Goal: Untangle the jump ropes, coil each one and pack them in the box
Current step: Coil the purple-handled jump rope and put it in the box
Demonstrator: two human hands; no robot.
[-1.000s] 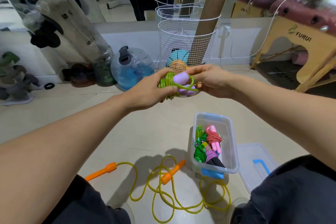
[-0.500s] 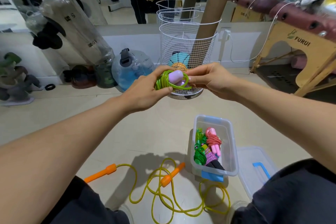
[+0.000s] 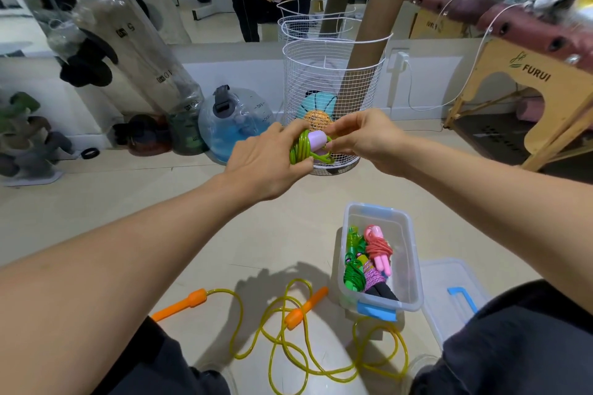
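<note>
**Green rope held coiled above the floor, box open beyond the knees**

The left hand has its grip clamped round a bundle of green jump rope, fingers curled over the coils. The right hand pinches the same bundle from the other side, its fingertips at the lilac handle that pokes out of the coil. Both hands hold it in the air, above and to the left of the box.

The clear plastic box stands on the floor with its lid off. Inside it lie coiled ropes: a green one, a pink one and a purple one, packed towards the box's left and near side, with bare floor of the box showing along its right wall and far end. The lid lies flat just right of the box.

Left of the box and nearer the person, a yellow jump rope with orange handles sprawls in loose loops on the pale tiled floor; one loop runs just beside the box's near end.

Beyond the box stands a white wire basket holding cardboard tubes and balls, against a mirrored wall. Open floor lies between basket and box.
</note>
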